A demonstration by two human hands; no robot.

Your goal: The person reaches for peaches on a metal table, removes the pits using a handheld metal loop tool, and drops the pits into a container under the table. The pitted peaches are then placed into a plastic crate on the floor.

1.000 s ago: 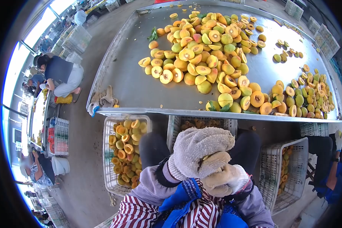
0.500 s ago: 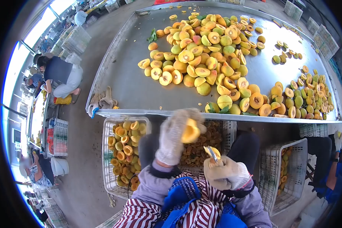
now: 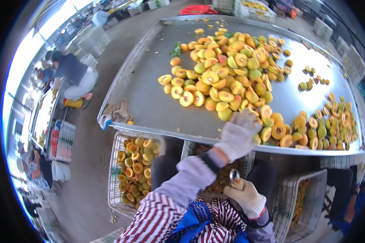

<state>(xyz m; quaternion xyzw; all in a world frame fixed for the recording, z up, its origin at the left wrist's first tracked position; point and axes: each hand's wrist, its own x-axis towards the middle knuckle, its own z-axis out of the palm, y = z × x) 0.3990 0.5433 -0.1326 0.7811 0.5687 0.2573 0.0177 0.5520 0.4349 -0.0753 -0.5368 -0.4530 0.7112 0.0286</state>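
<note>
Left hand (image 3: 238, 135), moved up onto peaches (image 3: 271, 130), peach half gone

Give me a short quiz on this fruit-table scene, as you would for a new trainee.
1. True or false: the left hand, in a white knit glove, reaches onto the pile of yellow and green halved fruits on the grey metal table.
2. The right hand holds: A) a small metal loop-ended tool; B) a whole fruit; C) a cloth.
3. What fills the white plastic crate below the table's near edge, on the person's left?
Key: 1 true; 2 A; 3 halved yellow-orange fruits.
</note>
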